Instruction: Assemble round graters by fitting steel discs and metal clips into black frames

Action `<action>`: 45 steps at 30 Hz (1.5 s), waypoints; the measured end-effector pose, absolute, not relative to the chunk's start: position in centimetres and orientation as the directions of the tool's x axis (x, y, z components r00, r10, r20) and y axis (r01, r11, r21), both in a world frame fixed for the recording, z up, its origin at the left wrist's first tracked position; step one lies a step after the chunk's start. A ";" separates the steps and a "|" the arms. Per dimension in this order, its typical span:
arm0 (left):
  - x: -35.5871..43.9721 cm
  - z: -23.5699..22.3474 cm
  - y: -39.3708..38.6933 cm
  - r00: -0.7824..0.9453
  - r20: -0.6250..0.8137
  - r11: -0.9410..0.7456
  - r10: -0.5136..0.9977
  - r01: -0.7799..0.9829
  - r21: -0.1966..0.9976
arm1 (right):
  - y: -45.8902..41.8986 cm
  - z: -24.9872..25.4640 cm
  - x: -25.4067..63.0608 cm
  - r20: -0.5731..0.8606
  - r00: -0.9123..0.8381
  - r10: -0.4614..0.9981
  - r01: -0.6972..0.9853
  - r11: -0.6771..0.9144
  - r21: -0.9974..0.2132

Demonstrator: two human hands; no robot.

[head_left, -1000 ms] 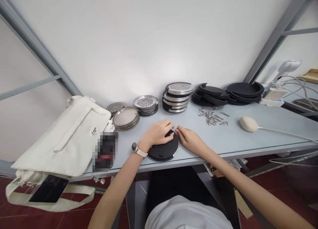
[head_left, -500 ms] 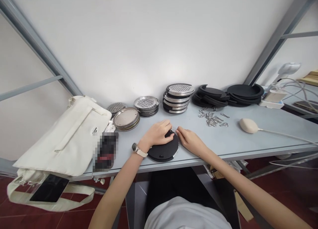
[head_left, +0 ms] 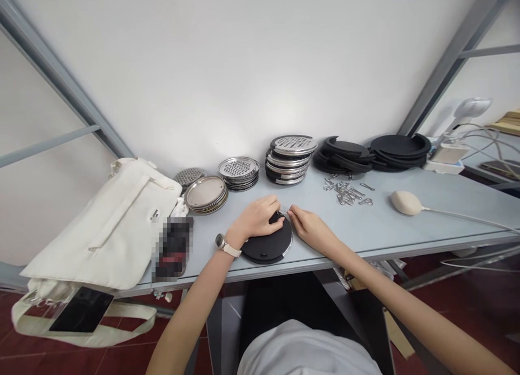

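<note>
A black round disc with a shiny metal rim lies flat near the table's front edge. My left hand, with a watch on its wrist, rests over the disc's upper left part, its fingers curled and gripping it at the far edge. At that far right edge, my right hand pinches a small thin metal clip between thumb and forefinger. The clip's near end meets the disc beside my left fingertips; much of it is hidden by fingers.
Behind stand stacks of perforated metal grater discs, plain metal discs, rimmed graters and black round holders. Loose metal clips lie right of centre, near a cream corded object. A white bag occupies the left.
Both hands keep almost the same place on the disc and clip. The right fingers have shifted very slightly; the camera view has moved a little.
</note>
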State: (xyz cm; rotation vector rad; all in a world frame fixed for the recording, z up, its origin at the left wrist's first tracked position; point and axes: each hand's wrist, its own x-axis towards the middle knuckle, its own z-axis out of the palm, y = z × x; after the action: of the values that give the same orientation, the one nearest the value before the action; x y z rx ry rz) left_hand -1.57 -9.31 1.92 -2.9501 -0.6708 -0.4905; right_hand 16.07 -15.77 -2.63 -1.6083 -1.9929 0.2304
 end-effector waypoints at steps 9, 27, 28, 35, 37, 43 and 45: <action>-1.6 1.8 -9.2 0.852 0.326 -0.903 0.409 0.430 0.009 | -15.9 -2.5 16.0 0.327 -0.115 0.938 0.839 0.268 -0.473; -1.5 1.8 -9.2 0.848 0.331 -0.903 0.415 0.427 0.038 | -15.9 -2.4 16.0 0.334 -0.115 0.936 0.809 0.283 -0.515; -1.5 1.8 -9.2 0.848 0.330 -0.904 0.414 0.425 0.041 | -15.9 -2.4 16.1 0.339 -0.102 0.935 0.807 0.277 -0.521; -1.5 1.6 -9.3 0.845 0.333 -0.905 0.418 0.421 0.068 | -15.8 -2.5 16.5 0.349 -0.079 0.934 0.783 0.275 -0.558; -1.5 1.6 -9.3 0.841 0.334 -0.902 0.425 0.426 0.074 | -15.7 -2.5 16.5 0.344 -0.107 0.933 0.782 0.292 -0.550; -1.4 1.7 -9.3 0.835 0.321 -0.892 0.448 0.443 0.092 | -15.6 -2.5 16.3 0.313 -0.185 0.931 0.800 0.328 -0.503; -1.4 1.7 -9.3 0.832 0.320 -0.889 0.453 0.447 0.096 | -15.6 -2.5 16.3 0.310 -0.183 0.933 0.803 0.324 -0.501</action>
State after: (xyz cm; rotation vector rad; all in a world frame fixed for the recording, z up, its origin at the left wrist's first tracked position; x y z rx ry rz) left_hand -1.39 -9.26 1.70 -3.0233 -0.7420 -0.5340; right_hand 16.32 -15.56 -2.55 -1.5226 -2.0314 0.3011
